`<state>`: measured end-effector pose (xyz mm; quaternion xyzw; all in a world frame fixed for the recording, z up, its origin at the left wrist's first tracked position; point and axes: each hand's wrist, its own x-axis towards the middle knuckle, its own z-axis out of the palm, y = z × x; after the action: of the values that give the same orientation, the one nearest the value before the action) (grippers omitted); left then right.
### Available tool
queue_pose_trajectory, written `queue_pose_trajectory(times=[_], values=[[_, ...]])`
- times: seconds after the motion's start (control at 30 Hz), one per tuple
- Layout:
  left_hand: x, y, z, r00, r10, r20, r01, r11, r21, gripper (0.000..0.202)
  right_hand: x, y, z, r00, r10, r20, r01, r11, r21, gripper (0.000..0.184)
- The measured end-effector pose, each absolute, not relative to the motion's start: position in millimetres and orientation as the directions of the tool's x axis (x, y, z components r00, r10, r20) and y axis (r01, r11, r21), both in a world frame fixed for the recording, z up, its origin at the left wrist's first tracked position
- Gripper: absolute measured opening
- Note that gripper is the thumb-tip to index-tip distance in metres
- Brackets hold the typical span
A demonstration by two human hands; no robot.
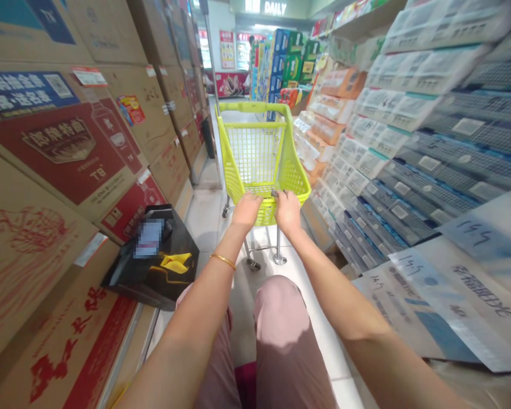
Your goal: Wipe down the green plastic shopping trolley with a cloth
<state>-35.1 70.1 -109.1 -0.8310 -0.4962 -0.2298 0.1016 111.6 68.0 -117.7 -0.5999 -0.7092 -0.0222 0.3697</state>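
A lime-green shopping cart [258,128] stands upright on its metal legs and casters in front of me, its basket with no goods visible inside. Over the near rim of the basket curl the fingers of my left hand [247,208], and a gold bangle sits on that wrist. My right hand [287,209] grips the same rim a little further right, beside a small dark piece on the edge. Both hands are closed on the cart, with a short gap between them. The cart's far handle bar is out of my hands' grasp.
Stacked cartons [68,136] wall the aisle on the left, and a black bag [153,278] stands against them. Packaged goods [366,136] are piled high along the right, with price-marked sheets [434,289] nearer me. Tiled floor [204,210] runs between; farther off are green and blue packs [293,59].
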Motion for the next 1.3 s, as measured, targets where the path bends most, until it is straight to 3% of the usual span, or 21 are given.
queue_pose_trajectory(times=[0.17, 0.27, 0.43, 0.53, 0.67, 0.8, 0.97, 1.17, 1.3], values=[[-40.6, 78.9, -123.8, 0.377, 0.735, 0.563, 0.831, -0.537, 0.145, 0.025, 84.7, 71.7, -125.5, -0.09, 0.771, 0.63, 0.798, 0.435, -0.418, 0.041], [-47.9, 85.6, -127.2, 0.406, 0.699, 0.588, 0.805, -0.578, 0.131, 0.027, 74.6, 75.5, -137.2, -0.061, 0.725, 0.686, 0.804, 0.443, -0.397, 0.04], [-56.5, 89.5, -123.8, 0.466, 0.681, 0.565, 0.781, -0.616, 0.099, 0.03, 95.0, 82.0, -148.4, -0.197, 0.668, 0.718, 0.803, 0.53, -0.273, 0.037], [-56.5, 88.9, -120.7, 0.472, 0.695, 0.541, 0.773, -0.622, 0.125, 0.03, 116.9, 83.5, -149.7, -0.18, 0.649, 0.739, 0.817, 0.516, -0.255, 0.035], [-50.6, 87.7, -119.0, 0.465, 0.714, 0.523, 0.779, -0.611, 0.141, 0.031, 124.7, 81.1, -147.6, -0.067, 0.648, 0.758, 0.834, 0.454, -0.314, 0.035], [-42.5, 86.3, -118.8, 0.446, 0.718, 0.534, 0.785, -0.601, 0.151, 0.031, 95.6, 76.2, -137.3, 0.106, 0.692, 0.714, 0.817, 0.349, -0.459, 0.038], [-41.5, 86.7, -117.1, 0.424, 0.731, 0.535, 0.791, -0.586, 0.174, 0.028, 64.4, 78.5, -132.3, 0.144, 0.737, 0.66, 0.796, 0.31, -0.52, 0.04], [-48.5, 82.7, -109.7, 0.492, 0.744, 0.452, 0.812, -0.579, 0.07, 0.027, 89.2, 84.8, -140.8, -0.105, 0.705, 0.701, 0.854, 0.425, -0.299, 0.038], [-46.0, 79.0, -107.2, 0.513, 0.749, 0.42, 0.795, -0.599, 0.096, 0.034, 118.7, 85.0, -140.2, -0.151, 0.676, 0.722, 0.873, 0.433, -0.223, 0.038]])
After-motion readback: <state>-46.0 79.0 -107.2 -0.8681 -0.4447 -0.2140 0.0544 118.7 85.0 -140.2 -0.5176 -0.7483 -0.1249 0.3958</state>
